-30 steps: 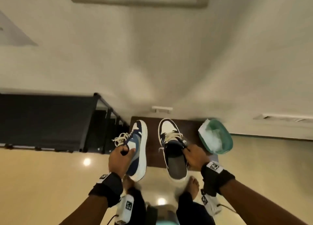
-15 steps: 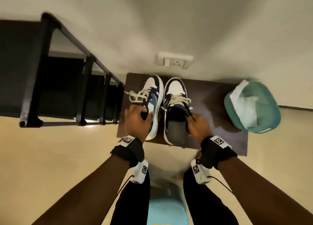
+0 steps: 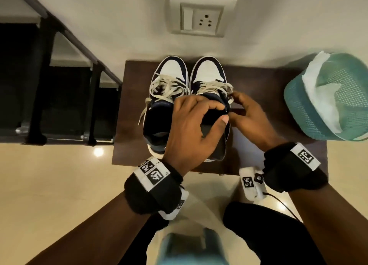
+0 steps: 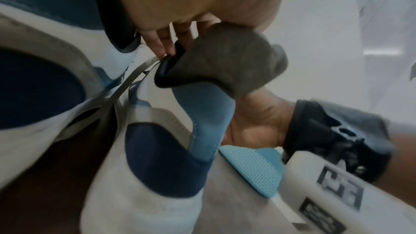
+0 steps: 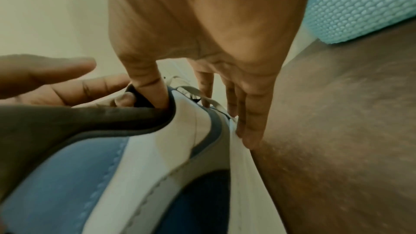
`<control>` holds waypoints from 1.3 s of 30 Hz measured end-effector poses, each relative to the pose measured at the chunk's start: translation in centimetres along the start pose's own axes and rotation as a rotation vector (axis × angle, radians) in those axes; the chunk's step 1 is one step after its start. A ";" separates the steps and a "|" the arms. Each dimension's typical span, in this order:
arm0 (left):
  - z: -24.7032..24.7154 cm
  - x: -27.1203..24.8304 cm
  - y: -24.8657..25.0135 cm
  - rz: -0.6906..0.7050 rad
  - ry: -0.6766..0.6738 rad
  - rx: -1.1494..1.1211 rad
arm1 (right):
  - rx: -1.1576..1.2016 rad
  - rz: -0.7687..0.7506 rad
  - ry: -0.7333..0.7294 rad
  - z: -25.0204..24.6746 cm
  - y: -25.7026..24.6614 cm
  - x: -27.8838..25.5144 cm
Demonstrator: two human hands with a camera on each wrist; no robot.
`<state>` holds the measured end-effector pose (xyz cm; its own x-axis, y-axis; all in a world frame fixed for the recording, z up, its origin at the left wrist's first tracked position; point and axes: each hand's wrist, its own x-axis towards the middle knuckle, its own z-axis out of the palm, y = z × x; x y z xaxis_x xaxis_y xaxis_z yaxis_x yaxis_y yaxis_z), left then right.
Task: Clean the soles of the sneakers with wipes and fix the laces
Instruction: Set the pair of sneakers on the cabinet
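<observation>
From my feed, a teal mesh basket (image 3: 326,97) holding white wipes (image 3: 318,89) sits at the right end of the dark wooden surface (image 3: 258,85), below a wall socket (image 3: 202,18); a black rack (image 3: 65,75) stands to the left. My left hand (image 3: 191,129) crosses over and covers much of the right sneaker (image 3: 208,73), gripping its collar. My right hand (image 3: 249,115) pinches the collar's outer edge near the cream laces (image 3: 215,86), I think. The left sneaker (image 3: 169,73) stands touching it, toes toward the wall, navy, blue and white, laces loose.
</observation>
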<state>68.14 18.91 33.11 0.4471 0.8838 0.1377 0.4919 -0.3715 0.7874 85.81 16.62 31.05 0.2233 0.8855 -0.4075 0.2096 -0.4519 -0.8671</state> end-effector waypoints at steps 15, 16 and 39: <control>0.4 1.0 -2.9 0.190 -0.019 -0.161 | -0.109 -0.237 0.059 1.3 2.9 -0.2; 0.1 0.2 -2.6 0.191 -0.004 -0.183 | -0.124 -0.246 0.082 1.3 3.1 -1.0; -6.2 -6.3 -2.4 0.181 0.132 0.140 | -0.336 -0.364 0.189 -0.3 1.7 -12.9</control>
<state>59.48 16.04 34.11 0.4405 0.8254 0.3530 0.5156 -0.5545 0.6532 83.60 4.42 34.94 0.2403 0.9706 -0.0120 0.5924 -0.1564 -0.7903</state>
